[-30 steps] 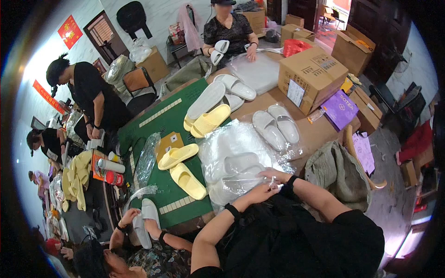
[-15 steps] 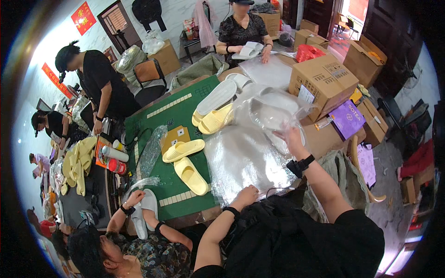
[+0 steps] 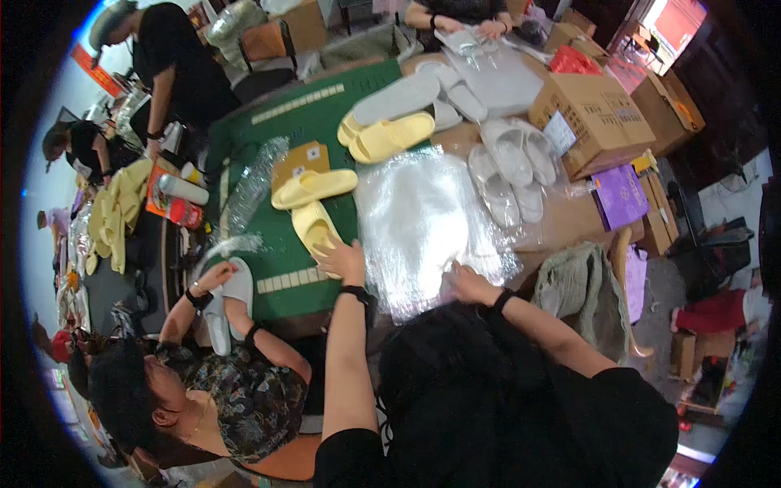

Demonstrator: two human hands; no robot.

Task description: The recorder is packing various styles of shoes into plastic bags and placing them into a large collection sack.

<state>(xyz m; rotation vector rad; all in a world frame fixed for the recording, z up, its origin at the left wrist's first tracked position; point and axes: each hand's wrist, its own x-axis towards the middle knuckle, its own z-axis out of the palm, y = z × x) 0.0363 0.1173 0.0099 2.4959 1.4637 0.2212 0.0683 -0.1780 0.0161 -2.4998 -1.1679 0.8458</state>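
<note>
My left hand point(image 3: 340, 262) reaches over the near part of the table, its fingers spread on the heel end of a yellow slipper point(image 3: 313, 226). Another yellow slipper point(image 3: 313, 189) lies crosswise just beyond. At the near side of a stack of clear plastic bags point(image 3: 415, 215), my right hand point(image 3: 473, 286) has its fingers curled together on the bag film. Right of the stack lie grey-white slippers point(image 3: 512, 159) in clear plastic. Farther off, a yellow slipper point(image 3: 392, 138) sits beside a large grey slipper point(image 3: 396, 99).
A co-worker at my left holds white slippers point(image 3: 237, 286); another across the table handles a pale slipper point(image 3: 460, 41) over plastic bags. A cardboard box point(image 3: 598, 122) and a purple box point(image 3: 620, 197) stand at the right. Crumpled plastic point(image 3: 256, 183) lies on the green mat point(image 3: 325, 106).
My right hand has left the bagged slippers and come back to the near side of the bag stack. My left hand has moved forward and left, opening onto the yellow slipper. The view has shifted.
</note>
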